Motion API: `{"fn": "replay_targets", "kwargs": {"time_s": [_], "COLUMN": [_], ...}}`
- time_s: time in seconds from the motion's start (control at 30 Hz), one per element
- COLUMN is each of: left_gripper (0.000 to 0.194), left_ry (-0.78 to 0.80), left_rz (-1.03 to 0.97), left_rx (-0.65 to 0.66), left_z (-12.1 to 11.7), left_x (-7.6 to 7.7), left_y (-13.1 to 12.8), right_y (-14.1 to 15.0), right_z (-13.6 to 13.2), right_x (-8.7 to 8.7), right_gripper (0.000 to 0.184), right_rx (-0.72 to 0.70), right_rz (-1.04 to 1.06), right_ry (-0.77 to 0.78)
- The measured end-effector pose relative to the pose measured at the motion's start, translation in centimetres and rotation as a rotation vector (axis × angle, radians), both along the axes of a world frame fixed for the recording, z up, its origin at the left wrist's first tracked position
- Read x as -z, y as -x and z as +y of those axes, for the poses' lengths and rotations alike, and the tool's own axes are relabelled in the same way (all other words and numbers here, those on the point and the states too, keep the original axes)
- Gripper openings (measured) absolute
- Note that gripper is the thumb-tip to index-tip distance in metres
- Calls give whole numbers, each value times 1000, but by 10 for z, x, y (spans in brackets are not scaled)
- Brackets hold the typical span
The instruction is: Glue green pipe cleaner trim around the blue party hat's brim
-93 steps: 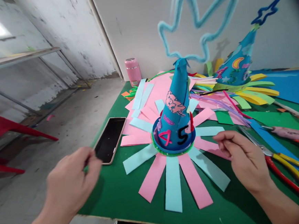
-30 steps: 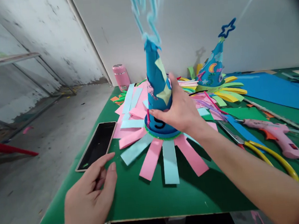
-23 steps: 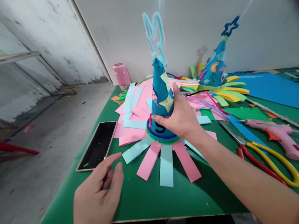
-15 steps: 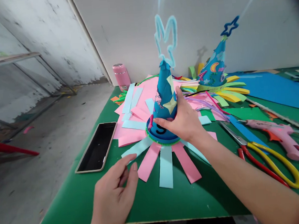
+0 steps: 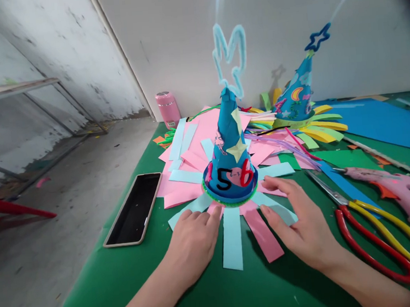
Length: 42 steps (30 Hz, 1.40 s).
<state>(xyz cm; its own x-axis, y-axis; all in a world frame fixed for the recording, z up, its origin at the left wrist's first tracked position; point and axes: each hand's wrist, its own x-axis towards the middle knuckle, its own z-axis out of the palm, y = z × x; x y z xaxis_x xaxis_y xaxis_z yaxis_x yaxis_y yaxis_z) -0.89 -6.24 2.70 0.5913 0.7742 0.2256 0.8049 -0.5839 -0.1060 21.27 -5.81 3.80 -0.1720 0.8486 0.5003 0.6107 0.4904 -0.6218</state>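
Observation:
A blue cone party hat [image 5: 227, 137] stands upright on the table, with a light blue fuzzy-wire shape [image 5: 231, 59] on its tip. A black 5, a red 6 and pale stars show on its side. Pink and light blue paper strips [image 5: 232, 241] fan out from its rim. My left hand [image 5: 196, 244] is at the front left of the rim, fingers curled over a pink paper strip [image 5: 214, 207]; its grip underneath is mostly hidden. My right hand [image 5: 298, 217] hovers open beside the front right strips, thumb and fingers apart, holding nothing.
A phone [image 5: 134, 209] lies left. Red-and-yellow-handled scissors [image 5: 370, 230] and a pink glue gun [image 5: 388, 184] lie right. Behind are a second cone hat [image 5: 296, 94], a pink bottle [image 5: 168, 110], pink paper sheets and fuzzy wires. The green table's [image 5: 105, 284] left edge borders the floor.
The hat has been turned, so the 5 and 6 now face forward. My right hand has let go of it and drawn back. My left hand has moved right onto the pink strip.

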Motion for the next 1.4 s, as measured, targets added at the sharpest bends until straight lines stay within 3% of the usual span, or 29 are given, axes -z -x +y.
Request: {"fn": "replay_targets", "kwargs": {"time_s": [0.27,0.6,1.4], "left_gripper": [34,37,32], "left_ry": [58,83,50], "left_rz": [142,113,52], "left_rx": [-56,-46,-48], "left_z": [2,6,9], "left_x": [8,12,11], "left_y": [3,3,0], "right_y": [0,1,1], "right_z": [0,-1,-1], "right_x": [15,19,22], "right_gripper": [39,41,43], "right_rx": [-6,-89,-106], "right_rz": [-32,-63,-74], "right_ry": [81,136,213]}}
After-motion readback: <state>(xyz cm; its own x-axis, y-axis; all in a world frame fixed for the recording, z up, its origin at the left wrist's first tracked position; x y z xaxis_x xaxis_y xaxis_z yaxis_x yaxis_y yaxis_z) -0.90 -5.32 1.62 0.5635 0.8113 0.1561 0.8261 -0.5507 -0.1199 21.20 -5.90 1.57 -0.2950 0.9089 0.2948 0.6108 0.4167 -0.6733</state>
